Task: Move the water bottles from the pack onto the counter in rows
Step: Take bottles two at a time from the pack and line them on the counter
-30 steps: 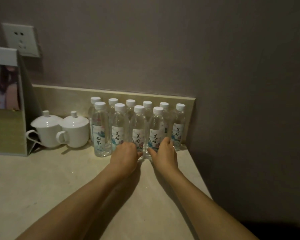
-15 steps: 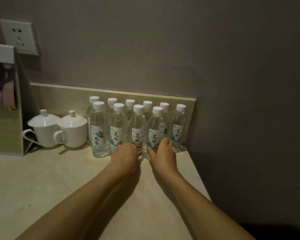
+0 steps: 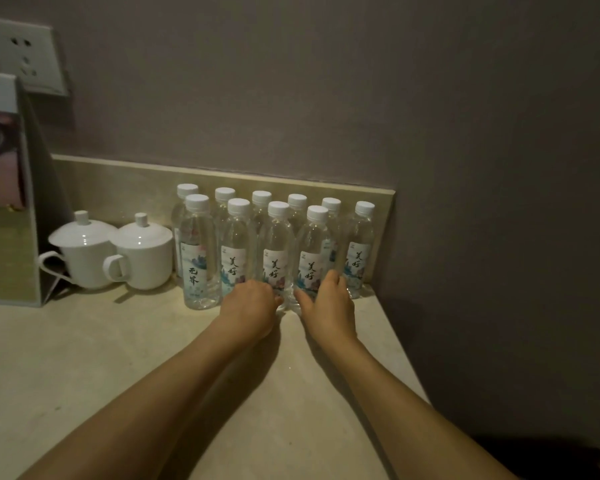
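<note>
Clear water bottles with white caps and printed labels stand upright in two rows on the beige counter (image 3: 118, 358), against the backsplash. The back row (image 3: 261, 199) holds several bottles, its rightmost bottle (image 3: 360, 244) near the corner. In the front row, the leftmost bottle (image 3: 197, 251) stands free. My left hand (image 3: 248, 306) curls around the bases of the second bottle (image 3: 237, 244) and third bottle (image 3: 277, 244). My right hand (image 3: 331, 303) wraps the base of the fourth bottle (image 3: 314, 247). No pack is in view.
Two white lidded cups (image 3: 84, 251) (image 3: 142, 251) stand just left of the bottles. A card stand (image 3: 7, 251) sits at the far left under a wall socket (image 3: 25, 53). The right wall (image 3: 499, 237) meets the counter's right edge (image 3: 399, 344).
Both hands stay at the bases of the front-row bottles. Only the view has shifted slightly.
</note>
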